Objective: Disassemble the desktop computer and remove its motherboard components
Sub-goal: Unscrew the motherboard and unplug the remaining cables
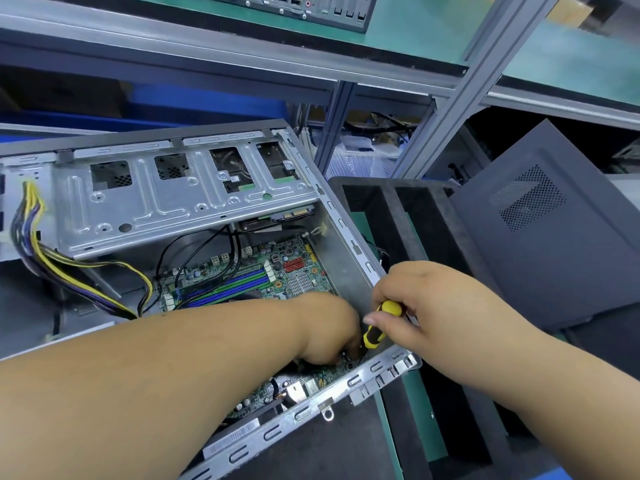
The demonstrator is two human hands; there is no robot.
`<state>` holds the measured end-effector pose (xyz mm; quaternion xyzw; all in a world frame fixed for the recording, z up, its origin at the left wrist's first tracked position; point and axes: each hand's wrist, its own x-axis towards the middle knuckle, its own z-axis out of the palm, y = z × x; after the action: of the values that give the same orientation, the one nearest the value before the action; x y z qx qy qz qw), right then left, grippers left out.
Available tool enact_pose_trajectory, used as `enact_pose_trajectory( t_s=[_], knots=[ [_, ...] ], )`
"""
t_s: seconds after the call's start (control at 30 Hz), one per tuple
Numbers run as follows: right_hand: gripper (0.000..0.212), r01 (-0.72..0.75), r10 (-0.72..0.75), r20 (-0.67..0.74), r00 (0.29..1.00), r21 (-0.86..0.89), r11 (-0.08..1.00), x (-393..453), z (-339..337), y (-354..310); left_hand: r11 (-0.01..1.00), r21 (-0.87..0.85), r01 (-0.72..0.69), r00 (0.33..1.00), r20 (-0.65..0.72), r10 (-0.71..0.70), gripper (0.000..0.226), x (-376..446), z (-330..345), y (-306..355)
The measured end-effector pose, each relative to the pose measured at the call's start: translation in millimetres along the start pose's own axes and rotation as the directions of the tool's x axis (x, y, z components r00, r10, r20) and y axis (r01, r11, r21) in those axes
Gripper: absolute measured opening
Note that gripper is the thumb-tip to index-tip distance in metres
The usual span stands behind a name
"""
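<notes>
Steel case (349, 233) lies open on its side, its left end cut off by the frame edge. One motherboard (298, 271) sits on the case floor; its middle is hidden under the left forearm. The left hand (329, 329) reaches down to the board near the case's near wall, fingertips out of sight, so whether it holds anything cannot be told. The right hand (429, 306) is curled round the handle of one yellow-and-black screwdriver (381, 325); the tip is hidden behind the left hand. One drive cage (166, 202) spans the case above the board. One cable bundle (52, 268) enters from the left. One dark panel (554, 230) leans at right.
</notes>
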<state>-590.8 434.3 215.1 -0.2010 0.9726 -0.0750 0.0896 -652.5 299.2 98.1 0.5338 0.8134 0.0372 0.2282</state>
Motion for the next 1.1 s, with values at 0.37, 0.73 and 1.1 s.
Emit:
enact_pose_trajectory(
  t_s=[0.37, 0.73, 1.1],
  knots=[
    [0.023, 0.005, -0.005, 0.033, 0.999, -0.011, 1.0, 2.1, -1.0, -0.7, 0.999, 0.01, -0.046, 0.997, 0.062, 0.045, 0.018, -3.4, -2.5, -1.8],
    [0.027, 0.037, -0.035, 0.077, 0.996, -0.024, 0.999, 9.2, 8.1, -3.1, 0.995, -0.066, 0.076, 0.996, -0.031, -0.078, 0.032, 0.2, 5.2, -11.2],
    [0.027, 0.093, -0.089, 0.076, 0.993, -0.044, 0.995, 9.4, 18.9, 0.1, 0.985, -0.132, 0.107, 0.993, -0.03, -0.112, 0.045, 4.0, 9.9, -8.1]
  ],
)
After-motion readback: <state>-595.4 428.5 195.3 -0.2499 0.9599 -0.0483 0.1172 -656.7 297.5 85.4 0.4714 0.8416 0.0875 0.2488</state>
